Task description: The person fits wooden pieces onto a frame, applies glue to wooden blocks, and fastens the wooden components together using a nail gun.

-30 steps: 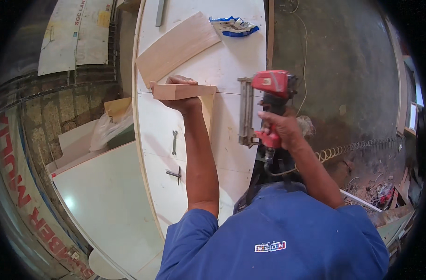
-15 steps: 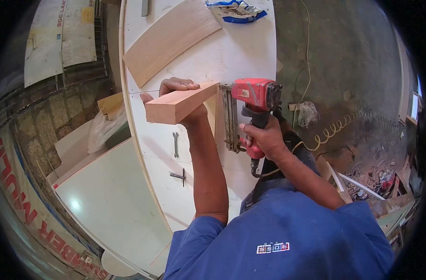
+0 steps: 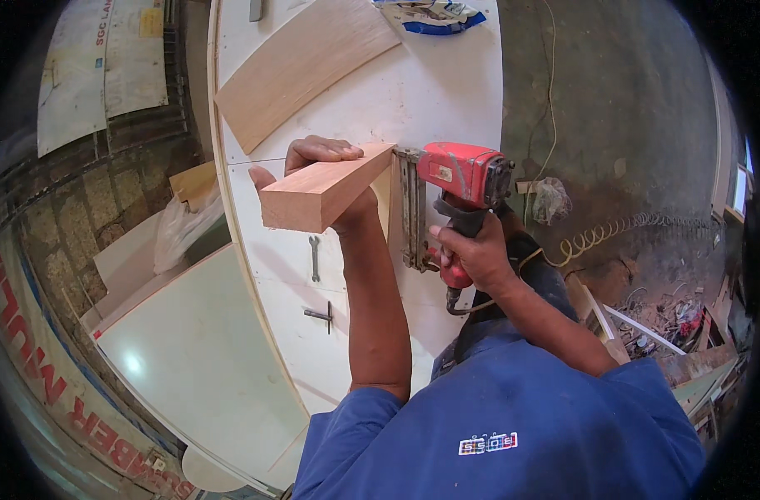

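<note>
My left hand (image 3: 320, 152) is wrapped round a thick wooden block (image 3: 330, 190), its near end tilted toward me. The thumb sticks out on the left, and the wrist passes under the block. In my right hand (image 3: 481, 257) is a red nail gun (image 3: 463, 173), gripped by its black handle. The gun's nose touches or nearly touches the block's far right end; the exact contact is too small to tell. A pale wood piece (image 3: 381, 200) shows below that end, partly hidden. An air hose (image 3: 461, 310) joins the gun at its handle's base.
On the white worktable (image 3: 446, 92) lie a curved wooden board (image 3: 309, 71), a blue-and-white packet (image 3: 438, 18), a spanner (image 3: 315, 258) and a T-shaped tool (image 3: 328, 317). A coiled hose (image 3: 596, 242) runs off right. Scraps (image 3: 663, 321) litter the floor; a glossy panel (image 3: 201, 333) stands left.
The view has shifted slightly. Both hands keep their grip, and the block and nail gun stay in nearly the same position against each other.
</note>
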A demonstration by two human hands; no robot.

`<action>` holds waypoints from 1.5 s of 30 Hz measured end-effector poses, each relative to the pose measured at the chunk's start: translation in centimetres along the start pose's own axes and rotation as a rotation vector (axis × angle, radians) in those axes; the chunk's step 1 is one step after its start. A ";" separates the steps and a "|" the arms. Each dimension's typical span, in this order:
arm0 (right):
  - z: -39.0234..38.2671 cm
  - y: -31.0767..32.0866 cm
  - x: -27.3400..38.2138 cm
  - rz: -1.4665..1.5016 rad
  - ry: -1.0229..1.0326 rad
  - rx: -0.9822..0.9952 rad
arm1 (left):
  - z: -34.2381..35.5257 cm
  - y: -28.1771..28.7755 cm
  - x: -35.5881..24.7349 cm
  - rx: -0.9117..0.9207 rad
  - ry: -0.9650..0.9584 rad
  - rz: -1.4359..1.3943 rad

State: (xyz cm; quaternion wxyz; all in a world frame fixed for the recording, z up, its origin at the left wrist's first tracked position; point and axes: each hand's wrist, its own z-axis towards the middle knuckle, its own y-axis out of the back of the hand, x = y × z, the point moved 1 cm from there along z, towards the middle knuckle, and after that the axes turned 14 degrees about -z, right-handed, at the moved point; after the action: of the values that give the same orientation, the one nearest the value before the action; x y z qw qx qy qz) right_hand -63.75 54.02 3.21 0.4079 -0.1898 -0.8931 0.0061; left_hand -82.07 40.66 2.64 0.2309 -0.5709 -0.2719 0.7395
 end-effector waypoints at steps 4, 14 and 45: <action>0.1 0.0 -0.4 0.035 -0.023 0.034 | 0.0 -0.1 0.1 0.021 0.001 -0.066; 0.0 -0.4 -0.3 0.072 -0.052 0.022 | 0.5 -1.0 -1.0 0.018 0.216 -0.137; -0.9 -0.9 -1.3 0.001 -0.028 0.019 | 0.4 -1.9 -0.8 -0.032 0.144 -0.023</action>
State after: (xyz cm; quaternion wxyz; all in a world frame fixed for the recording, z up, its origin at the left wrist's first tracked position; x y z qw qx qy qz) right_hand -62.59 52.56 3.02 0.3973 -0.1865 -0.8984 0.0173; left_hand -82.23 41.49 4.55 0.2493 -0.6231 -0.2726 0.6894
